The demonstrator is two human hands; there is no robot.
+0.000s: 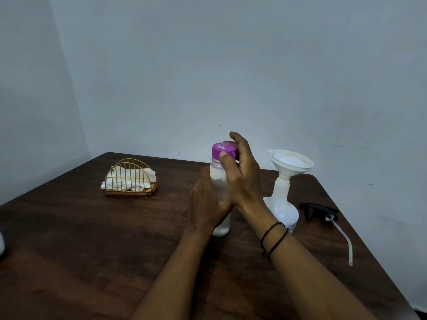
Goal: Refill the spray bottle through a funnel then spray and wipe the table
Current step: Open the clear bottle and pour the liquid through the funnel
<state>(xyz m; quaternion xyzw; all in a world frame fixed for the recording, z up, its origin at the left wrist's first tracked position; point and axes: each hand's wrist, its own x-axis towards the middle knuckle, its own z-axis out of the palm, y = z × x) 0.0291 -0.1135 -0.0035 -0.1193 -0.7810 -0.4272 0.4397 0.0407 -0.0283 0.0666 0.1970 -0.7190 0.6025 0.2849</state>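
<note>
A person is standing a clear bottle (220, 181) on the dark wooden desk (92, 239). The left hand (206, 204) is wrapping its grip around the middle of the bottle, with fingers curled round it. The right hand (240, 174) is reaching over the top, and its thumb and fingers are pinching the purple cap (224, 150), which is sitting on the bottle. Two black bands (273, 239) are sitting on the right wrist. Just to the right of the hands, the white spray bottle (283, 209) is standing upright on the desk, partly hidden behind the right wrist. A white funnel (292, 163) is sitting in its open neck, tilting a little. Near it, farther right, the black spray head (317, 210) is lying on the desk, apart from its bottle, and its long clear tube (344, 236) is pointing toward the near edge. On the left side of the desk, well apart from the bottles, a gold wire holder (130, 179) is holding white paper napkins (129, 181). A pale blue wall (231, 65) is standing behind the desk.
</note>
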